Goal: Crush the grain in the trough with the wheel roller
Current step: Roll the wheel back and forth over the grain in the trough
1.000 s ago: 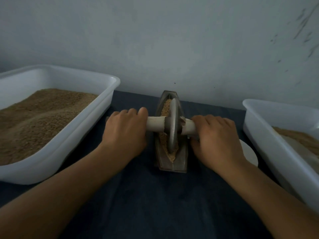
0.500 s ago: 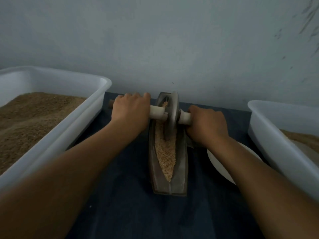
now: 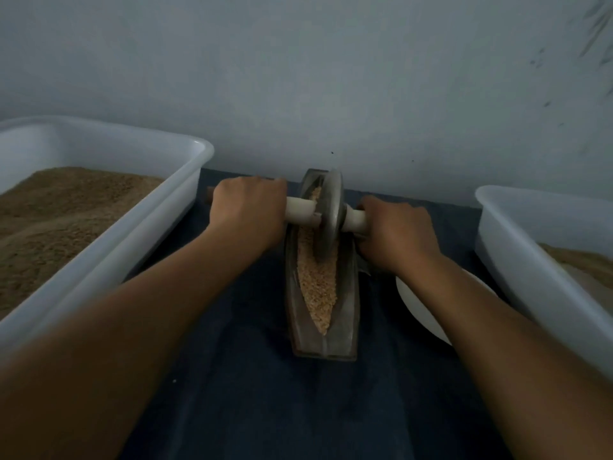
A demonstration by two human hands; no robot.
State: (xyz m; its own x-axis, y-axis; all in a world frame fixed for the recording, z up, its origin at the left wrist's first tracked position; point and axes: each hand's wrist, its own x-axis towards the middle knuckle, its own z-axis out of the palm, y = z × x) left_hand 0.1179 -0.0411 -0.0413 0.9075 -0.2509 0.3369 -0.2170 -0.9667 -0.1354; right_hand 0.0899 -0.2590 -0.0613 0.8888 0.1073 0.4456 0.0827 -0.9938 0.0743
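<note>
A narrow boat-shaped metal trough lies lengthwise on the dark cloth, filled with pale crushed grain. The metal wheel roller stands upright in the trough's far half, on a pale wooden axle. My left hand grips the axle's left handle. My right hand grips the right handle, close to the wheel. The wheel's lower rim is sunk in the grain.
A large white tub of brown grain fills the left side. Another white tub with grain stands at the right. A white plate lies between the trough and the right tub, partly under my right forearm. A wall rises just behind the trough.
The wheel rolled from the trough's near half to the far end over the first half second. Since then it has barely shifted, a little back toward me.
</note>
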